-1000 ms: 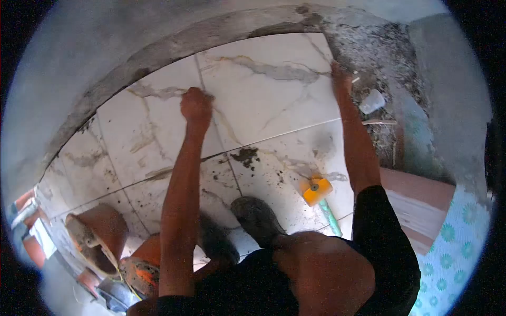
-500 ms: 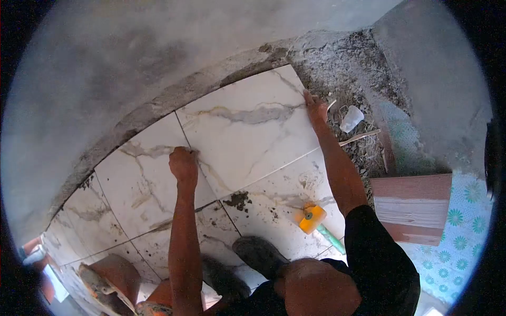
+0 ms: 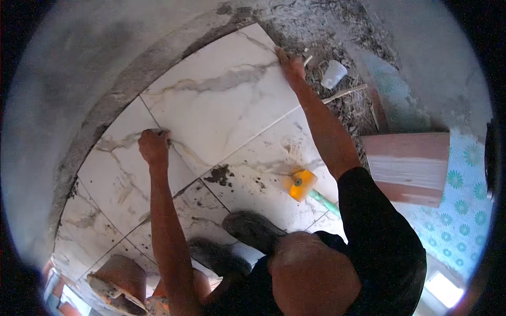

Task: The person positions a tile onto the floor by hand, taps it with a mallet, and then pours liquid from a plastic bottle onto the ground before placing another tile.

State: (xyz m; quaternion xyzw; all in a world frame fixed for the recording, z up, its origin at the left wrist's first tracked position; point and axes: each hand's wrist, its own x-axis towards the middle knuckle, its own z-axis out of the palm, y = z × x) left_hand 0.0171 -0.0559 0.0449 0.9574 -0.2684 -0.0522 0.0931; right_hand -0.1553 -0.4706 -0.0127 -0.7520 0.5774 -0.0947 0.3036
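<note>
A large white tile with grey marble veining (image 3: pixel 221 110) lies beside other laid tiles along the wall. My left hand (image 3: pixel 154 146) is closed at the joint on this tile's left side, its fingertips low against the surface. Whatever it pinches, if anything, is hidden. My right hand (image 3: pixel 291 67) grips the tile's far right edge, its fingers close to the corner. Nearer to me, a mallet with a yellow head (image 3: pixel 302 185) and green handle rests on a neighbouring tile smudged with mortar.
Rough rubble with a white plastic cup (image 3: pixel 333 74) and a wooden stick (image 3: pixel 345 94) borders the tile on the right. A reddish ribbed board (image 3: pixel 406 168) lies on a patterned blue sheet (image 3: pixel 461 210). A mortar-stained bucket (image 3: pixel 120 276) stands at lower left; dark mortar crumbs (image 3: pixel 220 175) dot the tiles.
The whole view has shifted, so the tiles and hands appear farther up and left. Both hands keep about the same places on the tile, and the mallet stays put.
</note>
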